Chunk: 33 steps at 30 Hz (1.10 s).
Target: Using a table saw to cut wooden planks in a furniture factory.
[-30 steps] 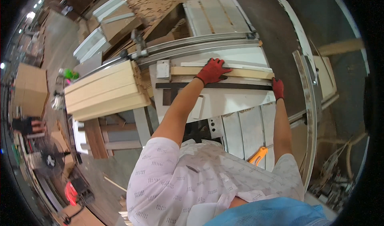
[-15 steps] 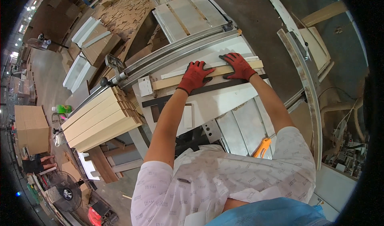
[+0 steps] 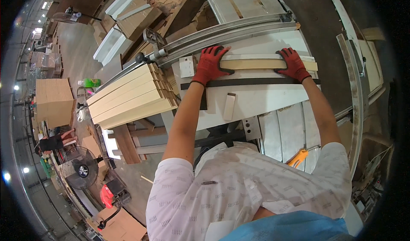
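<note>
A pale wooden strip [image 3: 254, 64] lies across a white board [image 3: 262, 93], alongside a thin white strip [image 3: 267, 57] and a long black strip [image 3: 252, 82]. My left hand [image 3: 209, 65], in a red and black glove, is closed around the pale strip's left end, beside a small white block [image 3: 187, 66]. Its thumb lies at the near edge. My right hand [image 3: 294, 65], gloved alike, grips the strip close to its right end, with fingers over the far edge and thumb on the near side. A short whitish piece of wood [image 3: 229, 106] rests nearer to me on the board.
Stacked pale wooden strips [image 3: 132, 96] stand at the left. A metal rail [image 3: 226, 32] runs behind the board. An orange-handled tool [image 3: 297, 158] lies near my right side. Farther left are a black fan [image 3: 80, 168], a cardboard box [image 3: 53, 102] and a seated person [image 3: 53, 143].
My left hand has slid left along the pale strip to its end by the white block. My right hand stays near the other end. The whole view has turned and shifted.
</note>
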### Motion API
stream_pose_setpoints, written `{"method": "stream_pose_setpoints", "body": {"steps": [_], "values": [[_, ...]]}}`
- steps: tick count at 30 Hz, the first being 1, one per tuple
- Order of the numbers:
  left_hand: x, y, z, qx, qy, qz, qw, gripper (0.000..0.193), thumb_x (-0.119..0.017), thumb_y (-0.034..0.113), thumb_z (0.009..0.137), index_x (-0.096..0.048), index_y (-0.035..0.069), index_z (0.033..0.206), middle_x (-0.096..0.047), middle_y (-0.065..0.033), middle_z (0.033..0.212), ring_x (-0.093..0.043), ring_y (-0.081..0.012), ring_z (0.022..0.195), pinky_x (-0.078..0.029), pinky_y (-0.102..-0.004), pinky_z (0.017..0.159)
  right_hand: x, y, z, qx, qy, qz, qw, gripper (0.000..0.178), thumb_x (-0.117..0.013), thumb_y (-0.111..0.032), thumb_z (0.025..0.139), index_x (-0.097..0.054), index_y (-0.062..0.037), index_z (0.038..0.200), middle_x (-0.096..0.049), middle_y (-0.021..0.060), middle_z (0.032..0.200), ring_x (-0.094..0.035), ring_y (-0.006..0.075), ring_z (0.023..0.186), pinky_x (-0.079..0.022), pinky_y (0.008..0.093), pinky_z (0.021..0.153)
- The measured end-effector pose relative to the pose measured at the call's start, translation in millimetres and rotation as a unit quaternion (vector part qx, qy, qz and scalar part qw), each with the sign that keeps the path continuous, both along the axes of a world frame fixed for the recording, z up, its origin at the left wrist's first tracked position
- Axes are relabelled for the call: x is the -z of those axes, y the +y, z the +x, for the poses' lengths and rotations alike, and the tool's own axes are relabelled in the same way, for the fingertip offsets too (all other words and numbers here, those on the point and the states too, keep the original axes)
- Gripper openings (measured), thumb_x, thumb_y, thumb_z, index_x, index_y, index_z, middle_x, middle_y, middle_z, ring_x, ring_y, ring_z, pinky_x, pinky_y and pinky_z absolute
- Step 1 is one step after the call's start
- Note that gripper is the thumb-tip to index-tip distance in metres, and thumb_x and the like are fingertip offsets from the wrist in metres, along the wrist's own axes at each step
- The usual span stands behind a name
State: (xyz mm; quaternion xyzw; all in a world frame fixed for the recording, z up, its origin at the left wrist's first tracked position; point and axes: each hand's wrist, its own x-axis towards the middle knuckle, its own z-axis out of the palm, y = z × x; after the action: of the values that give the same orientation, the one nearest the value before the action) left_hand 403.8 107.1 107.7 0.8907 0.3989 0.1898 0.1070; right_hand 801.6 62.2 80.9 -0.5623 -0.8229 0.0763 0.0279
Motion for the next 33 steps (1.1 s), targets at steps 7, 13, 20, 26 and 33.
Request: {"method": "stream_pose_setpoints", "body": {"steps": [7,13,20,26,33], "values": [[10.5,5.2,6.3,0.038,0.044,-0.02,0.998,0.094,-0.085,0.052,0.056,-0.05,0.024,0.138,-0.051,-0.0136,0.132,-0.047,-0.0352,0.123,-0.035,-0.0509,0.105,1.0,-10.0,4.9,-0.018,0.015,0.048,0.999,0.08,-0.081,-0.048,0.065,-0.051,-0.0083,0.127,-0.05,0.0164,0.124,-0.047,0.035,0.117,-0.038,0.0459,0.103],[12.9,8.1,-9.8,0.024,0.076,0.014,0.997,0.075,-0.082,0.05,0.061,-0.056,0.011,0.12,-0.055,-0.014,0.114,-0.051,-0.0345,0.111,-0.039,-0.0501,0.096,-20.3,1.1,-12.1,-0.076,0.06,0.098,0.99,0.071,-0.075,-0.05,0.069,-0.057,-0.0009,0.117,-0.055,0.018,0.112,-0.052,0.0349,0.105,-0.042,0.0452,0.094],[25.0,3.2,5.4,0.028,0.107,-0.02,0.994,0.08,-0.084,0.044,0.062,-0.051,0.011,0.126,-0.05,-0.0156,0.123,-0.046,-0.0365,0.118,-0.038,-0.051,0.099,2.0,-6.6,6.2,-0.066,0.022,0.09,0.993,0.074,-0.071,-0.06,0.072,-0.057,-0.005,0.12,-0.055,0.0134,0.114,-0.052,0.0294,0.106,-0.043,0.0414,0.089],[11.6,2.6,12.0,0.023,0.171,-0.028,0.985,0.086,-0.081,0.048,0.065,-0.046,0.01,0.133,-0.049,-0.0209,0.126,-0.042,-0.041,0.121,-0.034,-0.0528,0.105,-7.2,-8.7,11.3,-0.06,-0.003,0.091,0.994,0.074,-0.073,-0.058,0.07,-0.056,-0.0059,0.12,-0.054,0.0126,0.112,-0.052,0.0291,0.105,-0.043,0.0419,0.089],[16.6,5.2,8.9,0.037,0.168,0.038,0.984,0.08,-0.081,0.049,0.065,-0.049,0.009,0.126,-0.048,-0.0198,0.121,-0.044,-0.0381,0.116,-0.037,-0.0505,0.098,-1.6,-5.3,10.9,-0.069,0.021,0.108,0.992,0.075,-0.075,-0.057,0.066,-0.057,-0.0068,0.119,-0.055,0.0119,0.111,-0.052,0.0294,0.104,-0.043,0.0435,0.087]]}}
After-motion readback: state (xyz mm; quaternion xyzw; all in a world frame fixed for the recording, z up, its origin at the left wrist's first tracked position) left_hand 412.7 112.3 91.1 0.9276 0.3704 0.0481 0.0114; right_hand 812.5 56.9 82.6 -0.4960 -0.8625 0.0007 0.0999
